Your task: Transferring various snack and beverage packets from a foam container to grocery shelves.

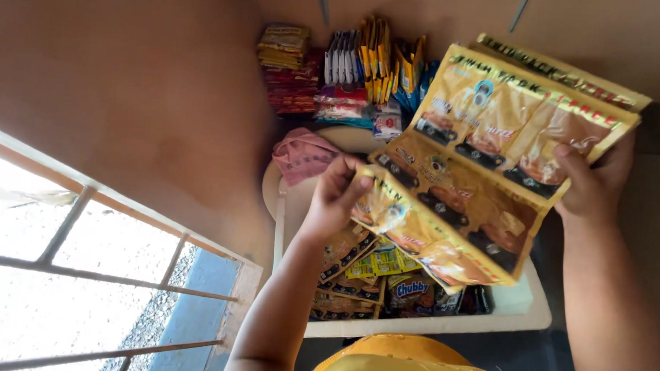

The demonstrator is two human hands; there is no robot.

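Hands both grip one folded strip of golden sachets (pixel 484 169), glossy foil printed with cups and dark beans, its panels joined edge to edge and bent in zigzag. The left hand (pixel 335 197) pinches the strip's lower near corner between thumb and fingers; the right hand (pixel 592 184) clamps the upper far panel, thumb across its face. The strip hangs in the air between the two hands, tilted, above a white plastic tray (pixel 516 313) with a low rounded rim. Inside the tray lie more sachet strips (pixel 345 270) in brown and gold, small yellow-green packets (pixel 378 262) and a dark snack packet (pixel 412 291), loosely heaped and partly hidden by the held strip. A pink cloth (pixel 302 155), soft and crumpled, lies beyond the tray's far corner. Further off, against the tan wall (pixel 143 91), stand stacked bundles of packets (pixel 348 73) in red, yellow, white and blue, upright and packed close. A metal window grille (pixel 78 272) occupies the lower left. A yellow rounded object (pixel 404 360) sits at the bottom edge, kind unclear.
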